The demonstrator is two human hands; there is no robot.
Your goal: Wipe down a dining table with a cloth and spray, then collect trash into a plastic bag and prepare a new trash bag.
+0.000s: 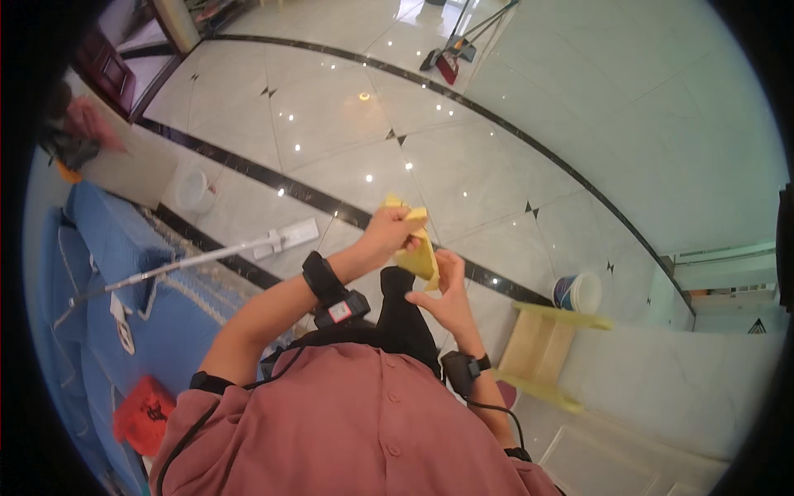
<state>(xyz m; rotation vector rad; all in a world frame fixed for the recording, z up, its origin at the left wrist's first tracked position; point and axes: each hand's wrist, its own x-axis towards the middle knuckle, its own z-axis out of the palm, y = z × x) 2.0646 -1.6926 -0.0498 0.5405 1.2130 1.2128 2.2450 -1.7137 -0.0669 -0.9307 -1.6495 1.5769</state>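
A folded yellow cloth (419,260) hangs in front of my body, above the tiled floor. My left hand (389,236) grips its upper part, with the fingers curled round the fabric. Lower down, my right hand (447,295) is at the cloth's right edge. Its thumb and fingers are spread apart, and the fingertips appear to touch the fabric. Each wrist wears a black strap with a small box on it.
A flat mop (285,238) leans over the blue-covered sofa (107,331) at left, near a red bag (143,415). A white bucket (196,192) stands beyond. At right are another bucket (584,293) and a small stool (536,351). Brooms (447,66) lean at the far wall.
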